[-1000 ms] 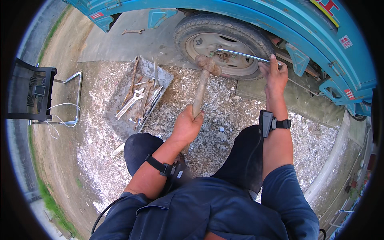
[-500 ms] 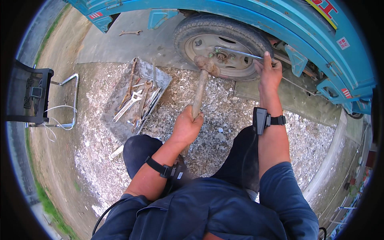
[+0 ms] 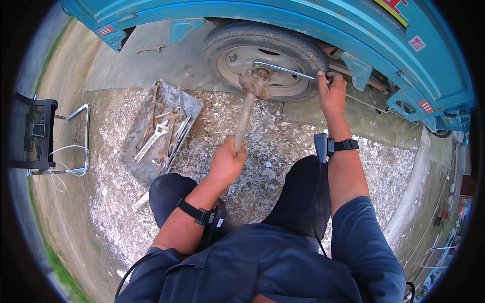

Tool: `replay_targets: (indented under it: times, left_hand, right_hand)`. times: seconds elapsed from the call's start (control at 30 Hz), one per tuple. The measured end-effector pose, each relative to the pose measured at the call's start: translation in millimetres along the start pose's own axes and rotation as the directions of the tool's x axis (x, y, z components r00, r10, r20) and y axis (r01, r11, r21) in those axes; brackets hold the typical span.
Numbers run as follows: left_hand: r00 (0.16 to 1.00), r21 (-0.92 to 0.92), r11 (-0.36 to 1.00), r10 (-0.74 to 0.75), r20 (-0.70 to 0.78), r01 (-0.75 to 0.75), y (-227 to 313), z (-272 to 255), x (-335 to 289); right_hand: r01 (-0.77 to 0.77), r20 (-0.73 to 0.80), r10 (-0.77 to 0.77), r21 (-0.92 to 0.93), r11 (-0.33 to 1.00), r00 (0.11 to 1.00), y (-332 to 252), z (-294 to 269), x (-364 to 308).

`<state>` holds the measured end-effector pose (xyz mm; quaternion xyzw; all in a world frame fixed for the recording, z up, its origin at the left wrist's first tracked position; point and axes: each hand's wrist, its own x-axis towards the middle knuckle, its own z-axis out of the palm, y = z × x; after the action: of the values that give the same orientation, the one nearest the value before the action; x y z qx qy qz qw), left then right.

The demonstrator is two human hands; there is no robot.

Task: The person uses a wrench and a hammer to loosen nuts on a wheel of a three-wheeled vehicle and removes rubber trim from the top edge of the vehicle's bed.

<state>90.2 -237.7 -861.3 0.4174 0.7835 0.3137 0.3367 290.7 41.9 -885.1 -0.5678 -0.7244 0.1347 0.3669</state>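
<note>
My left hand [image 3: 228, 160] is closed round the wooden handle of a hammer [image 3: 246, 117]; its rusty head [image 3: 254, 87] is raised in front of the wheel, overlapping the lower rim in view. In my right hand [image 3: 332, 92] is the end of a long shiny wrench [image 3: 288, 70], gripped between thumb and fingers. The wrench's far end lies at a nut by the hub of the wheel [image 3: 230, 63], which has a dusty tyre and a pale rim. Whether the wrench sits fully on the nut cannot be made out.
A grey metal tray [image 3: 134, 169] of wrenches and other tools lies on the gravelly ground to the left. Beyond it, a loose spanner [image 3: 150, 49] rests on the concrete. The blue truck body [image 3: 242, 11] overhangs the wheel. At far left stands a black chair [image 3: 38, 131] with a metal frame.
The view has shifted, so the scene sits a little further left. My right hand's fingers have changed their hold at the wrench's end. The hammer is still in my left hand.
</note>
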Motion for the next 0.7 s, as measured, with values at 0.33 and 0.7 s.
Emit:
replay_targets:
  times: [0.33,0.7]
  left_hand:
    - [0.964,-0.08,0.961,0.262,-0.048,-0.265,52,37,30]
    - [0.964,-0.069,0.963,0.253,-0.08,-0.259,67,54,43]
  right_hand:
    - [0.007,0.059,-0.02,0.214,0.977,0.998,16,12,6]
    - [0.009,0.054,-0.024,0.264,0.964,0.998,26,16,3]
